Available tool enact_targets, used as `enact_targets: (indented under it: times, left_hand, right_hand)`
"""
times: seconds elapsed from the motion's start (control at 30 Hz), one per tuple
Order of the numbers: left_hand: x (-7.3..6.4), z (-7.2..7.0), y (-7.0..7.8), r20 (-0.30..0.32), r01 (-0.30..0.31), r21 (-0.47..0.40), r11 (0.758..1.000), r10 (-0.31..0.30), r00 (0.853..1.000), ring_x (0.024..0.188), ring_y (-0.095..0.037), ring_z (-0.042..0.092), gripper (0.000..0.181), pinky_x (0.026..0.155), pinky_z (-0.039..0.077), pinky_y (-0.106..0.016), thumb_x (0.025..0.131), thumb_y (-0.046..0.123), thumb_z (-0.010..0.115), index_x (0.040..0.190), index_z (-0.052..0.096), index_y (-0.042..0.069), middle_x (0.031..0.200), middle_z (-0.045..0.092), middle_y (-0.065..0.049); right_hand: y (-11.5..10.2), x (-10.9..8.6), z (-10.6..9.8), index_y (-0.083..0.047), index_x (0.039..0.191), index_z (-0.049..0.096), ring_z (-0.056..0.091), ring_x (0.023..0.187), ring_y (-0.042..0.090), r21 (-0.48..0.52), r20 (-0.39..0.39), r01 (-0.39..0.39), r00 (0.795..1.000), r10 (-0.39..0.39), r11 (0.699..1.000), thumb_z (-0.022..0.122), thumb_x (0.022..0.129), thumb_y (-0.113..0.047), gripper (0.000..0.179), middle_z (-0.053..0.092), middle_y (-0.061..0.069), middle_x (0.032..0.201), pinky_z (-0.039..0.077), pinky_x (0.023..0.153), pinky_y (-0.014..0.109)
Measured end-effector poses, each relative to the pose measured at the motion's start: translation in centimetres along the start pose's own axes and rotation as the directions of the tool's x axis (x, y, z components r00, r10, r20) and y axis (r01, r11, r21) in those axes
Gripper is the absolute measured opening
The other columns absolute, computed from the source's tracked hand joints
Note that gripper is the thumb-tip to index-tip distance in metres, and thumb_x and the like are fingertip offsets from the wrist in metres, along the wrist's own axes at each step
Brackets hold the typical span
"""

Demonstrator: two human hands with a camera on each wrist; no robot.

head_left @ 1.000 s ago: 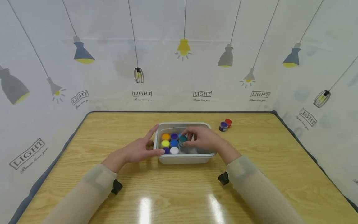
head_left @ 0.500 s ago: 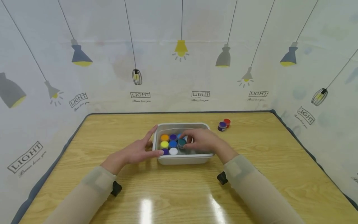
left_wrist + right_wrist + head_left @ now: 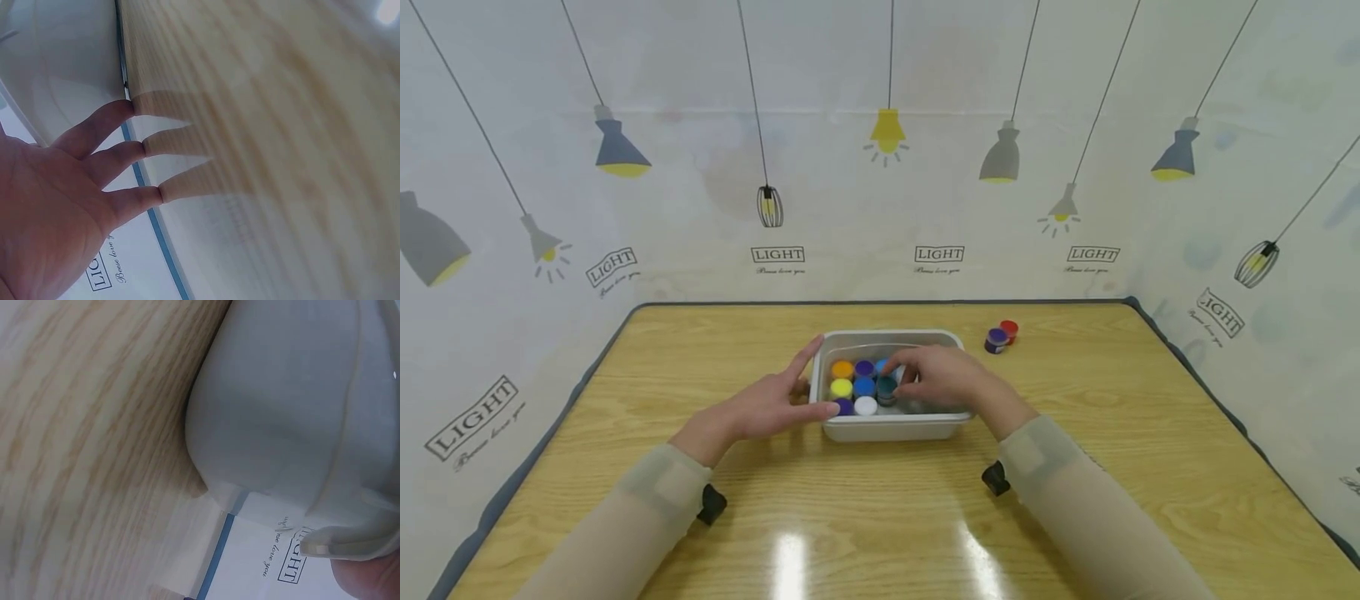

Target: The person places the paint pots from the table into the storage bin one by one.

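A white plastic box (image 3: 891, 429) holds several small paint jars standing in rows. My right hand (image 3: 940, 373) reaches over its right side, thumb and finger at a dark green paint jar (image 3: 887, 392) low among the others. Beside that jar are a blue-lidded one (image 3: 864, 387) and a white-lidded one (image 3: 866, 406). At the box's left end my left hand (image 3: 767, 406) lies with its thumb over the front corner and index finger along the rim. In the left wrist view, the other fingers (image 3: 115, 161) stretch out, spread, with their tips on the tabletop.
A purple paint jar (image 3: 996, 340) and a red one (image 3: 1010, 330) stand on the wooden table (image 3: 880, 500) behind the box to the right. A wall covering (image 3: 850, 208) with printed lamps rises behind the table and along both sides.
My right hand has lowered the dark green jar into the box, beside the blue-lidded one. My left hand has stayed at the box's left end. The head view has shifted slightly.
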State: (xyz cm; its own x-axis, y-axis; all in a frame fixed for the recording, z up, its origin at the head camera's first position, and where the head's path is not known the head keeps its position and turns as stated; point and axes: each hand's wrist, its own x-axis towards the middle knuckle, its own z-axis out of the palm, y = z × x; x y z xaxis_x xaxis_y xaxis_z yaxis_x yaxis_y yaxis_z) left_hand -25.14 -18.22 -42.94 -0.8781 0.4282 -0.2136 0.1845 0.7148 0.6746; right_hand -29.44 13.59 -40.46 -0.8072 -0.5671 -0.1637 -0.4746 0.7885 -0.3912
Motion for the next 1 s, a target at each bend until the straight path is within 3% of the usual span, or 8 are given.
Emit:
enact_targets:
  times: [0.5,0.67,0.83,1.0]
  left_hand:
    - [0.0,-0.1,0.1,0.004,0.011,0.001,1.000,-0.011,1.000,0.157,-0.052,0.044,0.113,0.127,0.030,-0.076,0.093,0.082,0.066,0.171,-0.012,0.055,0.172,0.046,-0.019]
    - [0.0,-0.1,0.0,-0.001,0.004,0.000,1.000,-0.004,1.000,0.157,-0.051,0.046,0.113,0.127,0.031,-0.075,0.093,0.083,0.065,0.171,-0.012,0.056,0.171,0.047,-0.018]
    - [0.0,0.0,-0.1,-0.003,-0.002,-0.002,1.000,0.002,1.000,0.155,-0.051,0.047,0.113,0.127,0.032,-0.075,0.093,0.082,0.066,0.171,-0.011,0.055,0.170,0.049,-0.019]
    - [-0.1,-0.1,-0.1,-0.002,-0.003,-0.004,1.000,0.003,1.000,0.156,-0.051,0.046,0.113,0.127,0.031,-0.075,0.093,0.082,0.066,0.171,-0.011,0.055,0.170,0.049,-0.018]
  right_hand:
    - [0.1,-0.1,0.0,-0.032,0.135,0.074,0.067,0.089,0.009,0.016,-0.038,0.008,0.999,-0.007,1.000,0.078,0.104,-0.040,0.032,0.075,-0.013,0.105,0.059,0.087,0.036]
    - [0.1,-0.3,-0.2,-0.027,0.132,0.075,0.065,0.086,0.013,0.109,-0.086,0.053,0.995,-0.044,0.993,0.078,0.104,-0.037,0.030,0.072,-0.010,0.102,0.057,0.080,0.033]
    - [0.5,-0.5,-0.4,-0.018,0.131,0.076,0.063,0.089,0.015,0.221,-0.165,0.151,0.979,-0.116,0.963,0.077,0.105,-0.030,0.028,0.074,-0.004,0.105,0.056,0.080,0.030]
    - [1.0,-1.0,-1.6,-0.017,0.132,0.076,0.062,0.087,0.020,0.331,-0.208,0.147,0.975,-0.080,0.932,0.076,0.106,-0.028,0.029,0.074,0.001,0.106,0.054,0.075,0.030]
